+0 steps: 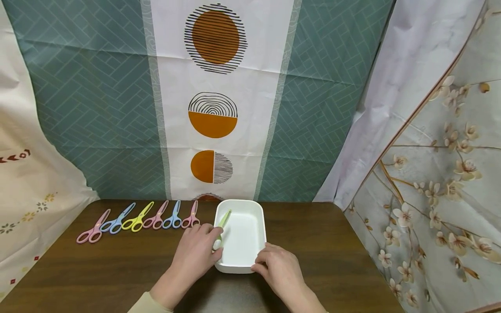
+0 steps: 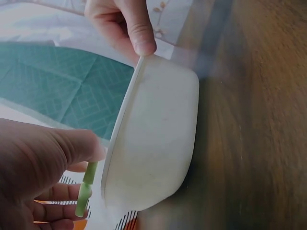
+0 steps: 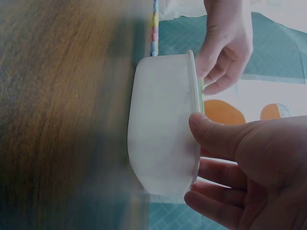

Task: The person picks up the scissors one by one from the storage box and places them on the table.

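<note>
A white rectangular container (image 1: 242, 234) sits in the middle of the brown table, its top open. Over its left rim, my left hand (image 1: 198, 245) pinches a pair of green scissors (image 1: 225, 218), tips pointing away from me. In the left wrist view, part of the green scissors (image 2: 84, 194) shows below the thumb, close beside the container's rim; the fingers hide the rest. My right hand (image 1: 278, 265) grips the container's near right corner, and in the right wrist view its thumb (image 3: 206, 125) lies on the rim.
Several scissors in pink, blue and yellow stand in a row at the back left, among them yellow scissors (image 1: 137, 219) and far-left pink scissors (image 1: 94, 228). A patterned curtain (image 1: 109, 108) hangs behind the table, and a floral cloth (image 1: 438, 195) hangs on the right.
</note>
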Available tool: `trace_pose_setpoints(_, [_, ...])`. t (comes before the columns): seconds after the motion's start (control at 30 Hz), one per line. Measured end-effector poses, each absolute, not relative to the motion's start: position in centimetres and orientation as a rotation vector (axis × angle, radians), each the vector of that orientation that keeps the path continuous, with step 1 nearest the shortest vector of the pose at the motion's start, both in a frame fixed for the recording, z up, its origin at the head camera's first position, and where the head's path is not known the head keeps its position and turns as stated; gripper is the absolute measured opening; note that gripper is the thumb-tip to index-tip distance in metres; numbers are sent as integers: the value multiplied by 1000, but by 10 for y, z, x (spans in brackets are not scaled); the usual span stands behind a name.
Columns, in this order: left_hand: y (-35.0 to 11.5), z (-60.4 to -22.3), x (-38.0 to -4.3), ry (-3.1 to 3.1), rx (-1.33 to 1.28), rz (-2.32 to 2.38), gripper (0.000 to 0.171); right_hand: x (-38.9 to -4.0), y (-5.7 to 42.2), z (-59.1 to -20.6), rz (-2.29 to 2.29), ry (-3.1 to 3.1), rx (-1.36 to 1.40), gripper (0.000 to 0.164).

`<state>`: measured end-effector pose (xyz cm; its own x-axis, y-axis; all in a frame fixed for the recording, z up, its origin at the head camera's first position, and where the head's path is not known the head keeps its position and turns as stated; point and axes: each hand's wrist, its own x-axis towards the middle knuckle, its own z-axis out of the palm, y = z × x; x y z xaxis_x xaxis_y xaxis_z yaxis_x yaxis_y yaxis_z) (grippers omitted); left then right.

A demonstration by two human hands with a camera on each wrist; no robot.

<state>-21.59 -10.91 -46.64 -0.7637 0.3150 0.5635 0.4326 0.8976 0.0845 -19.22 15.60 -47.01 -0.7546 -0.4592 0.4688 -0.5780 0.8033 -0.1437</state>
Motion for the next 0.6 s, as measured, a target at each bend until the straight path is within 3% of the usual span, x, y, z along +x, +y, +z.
trace_pose_setpoints(0.6, [-136, -472, -205, -2415, -513, -279, 48, -193, 156, -471, 432, -2572, 771, 20])
